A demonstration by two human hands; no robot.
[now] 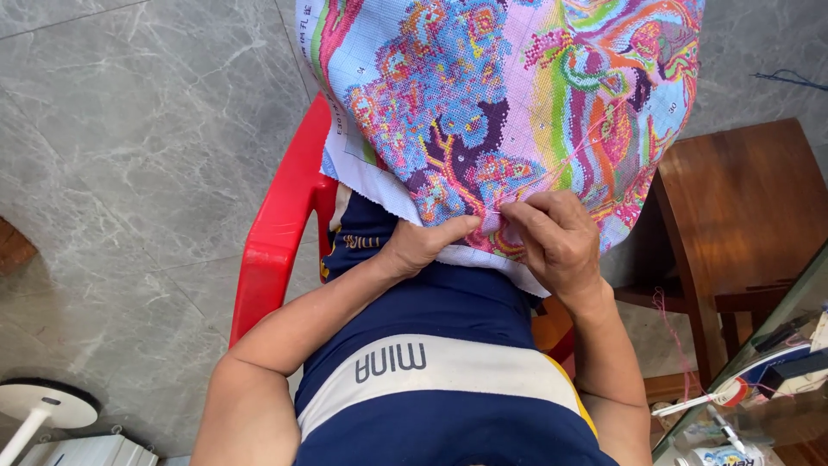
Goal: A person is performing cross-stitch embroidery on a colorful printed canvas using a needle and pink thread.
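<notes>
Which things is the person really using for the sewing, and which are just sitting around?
In use:
- colourful cross-stitch cloth
- left hand, holding the cloth's edge
- right hand, pinching at the stitches
- pink thread

Just sitting around:
- wooden stool
- red plastic chair
- white lamp base
- glass table

Both forearms are bare and reach forward from the bottom of the view, elbows bent, converging at the middle. The left hand (420, 244) lies palm down with its wrist slightly bent; the thumb stretches out to the right and the other fingers are tucked out of sight. The right hand (556, 235) sits just beside it, back of the hand up, fingers curled downward and leftward, their tips drawn together in a pinching grip close to the left thumb tip.
</notes>
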